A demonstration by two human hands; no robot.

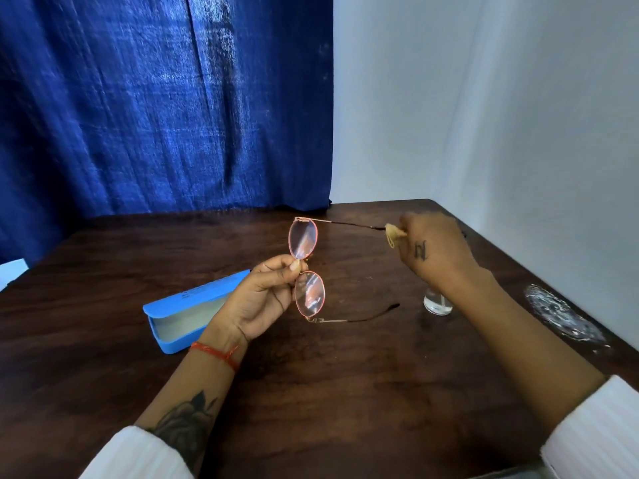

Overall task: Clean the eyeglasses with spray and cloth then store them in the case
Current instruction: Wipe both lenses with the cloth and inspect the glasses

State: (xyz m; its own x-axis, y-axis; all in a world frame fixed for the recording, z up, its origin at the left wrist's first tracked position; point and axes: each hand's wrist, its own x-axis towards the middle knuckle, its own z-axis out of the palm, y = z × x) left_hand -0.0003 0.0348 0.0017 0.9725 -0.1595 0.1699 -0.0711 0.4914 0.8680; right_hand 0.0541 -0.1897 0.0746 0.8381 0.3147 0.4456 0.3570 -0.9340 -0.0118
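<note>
we are holding the pink-rimmed metal eyeglasses above the dark wooden table, our left hand pinching the bridge; our right hand is gripping a small yellow cloth around the far temple; the open blue plastic case is lying at left, the clear spray bottle under our right wrist

The eyeglasses hung above the middle of the table, stood on end with one lens over the other and both arms pointing right. The left hand pinched them at the bridge; the right hand, further right, held the cloth round the far arm's tip. The case lay open on the table left of the left hand. The bottle stood under the right wrist.
</note>
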